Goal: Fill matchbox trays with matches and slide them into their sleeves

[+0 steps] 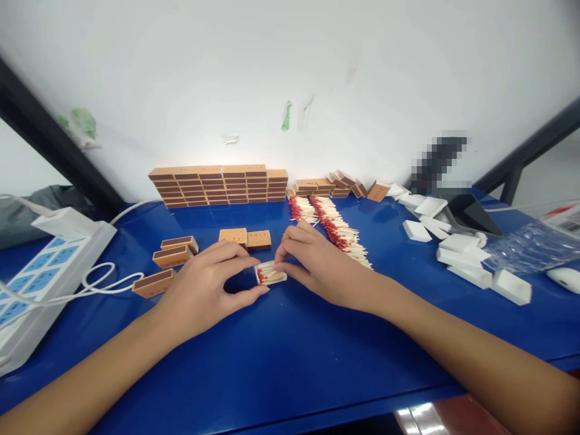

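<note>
A small white matchbox tray (286,278) lies on the blue table with red-tipped matches (267,275) inside. My left hand (203,284) holds the tray's left end, forefinger at the far side and thumb at the near side. At the tray's right end, my right hand (317,263) has thumb and fingers pinched on the pale ends of matches; how many is hidden. Just behind the tray sit two orange matchboxes (244,238). Loose matches (338,226) lie in long rows beyond my right hand. Several more matchboxes (172,256) stand left of my left hand.
Stacked matchboxes (222,184) line the wall, with looser matchbox sleeves (347,181) to their right. Empty white trays (462,257) are scattered at the right, near a clear plastic bottle (528,248) and a white mouse (564,279). A power strip (97,244) with cables occupies the left.
</note>
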A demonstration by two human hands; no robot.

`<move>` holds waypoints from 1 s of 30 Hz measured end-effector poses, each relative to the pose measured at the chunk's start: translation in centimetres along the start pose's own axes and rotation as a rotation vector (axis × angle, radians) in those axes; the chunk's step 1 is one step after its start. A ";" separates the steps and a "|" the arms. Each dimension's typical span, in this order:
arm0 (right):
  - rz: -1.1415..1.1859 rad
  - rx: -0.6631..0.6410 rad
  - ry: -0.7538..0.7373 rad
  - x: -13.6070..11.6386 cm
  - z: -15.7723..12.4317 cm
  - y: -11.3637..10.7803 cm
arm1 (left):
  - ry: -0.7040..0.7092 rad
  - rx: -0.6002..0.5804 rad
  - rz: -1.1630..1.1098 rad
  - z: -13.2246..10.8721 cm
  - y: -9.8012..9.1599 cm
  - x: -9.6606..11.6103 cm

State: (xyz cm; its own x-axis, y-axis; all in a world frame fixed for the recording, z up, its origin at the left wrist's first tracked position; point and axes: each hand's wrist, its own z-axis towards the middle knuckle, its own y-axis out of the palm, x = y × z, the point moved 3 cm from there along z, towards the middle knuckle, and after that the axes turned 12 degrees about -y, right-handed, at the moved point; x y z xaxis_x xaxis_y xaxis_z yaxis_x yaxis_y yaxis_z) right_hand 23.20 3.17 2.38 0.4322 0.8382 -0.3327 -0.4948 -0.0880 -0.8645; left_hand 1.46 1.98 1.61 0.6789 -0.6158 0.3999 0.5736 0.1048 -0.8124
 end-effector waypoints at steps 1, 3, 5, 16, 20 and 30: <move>-0.005 0.006 -0.002 0.0 0.0 -0.1 | -0.003 0.003 -0.002 0.0 0.0 0.0; -0.013 0.011 -0.007 0.1 0.0 -0.1 | -0.006 0.002 -0.006 0.0 0.0 0.0; -0.030 0.001 -0.025 0.1 0.1 0.1 | -0.008 -0.011 -0.005 0.0 0.1 0.0; -0.071 -0.050 -0.066 0.2 -0.2 0.0 | -0.011 -0.022 0.012 0.0 0.1 -0.2; -0.058 -0.052 -0.056 0.0 -0.1 0.1 | -0.007 -0.019 0.006 0.0 0.2 -0.2; 0.050 0.006 0.009 -0.1 0.0 0.3 | -0.008 -0.017 0.015 0.0 0.2 -0.2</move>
State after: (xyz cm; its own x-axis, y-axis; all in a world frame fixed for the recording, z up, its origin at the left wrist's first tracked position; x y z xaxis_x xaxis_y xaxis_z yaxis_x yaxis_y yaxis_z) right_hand 23.00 3.08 2.16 0.4139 0.8277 -0.3790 -0.5206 -0.1263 -0.8444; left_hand 1.40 2.16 1.39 0.6913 -0.6076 0.3910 0.5553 0.1005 -0.8256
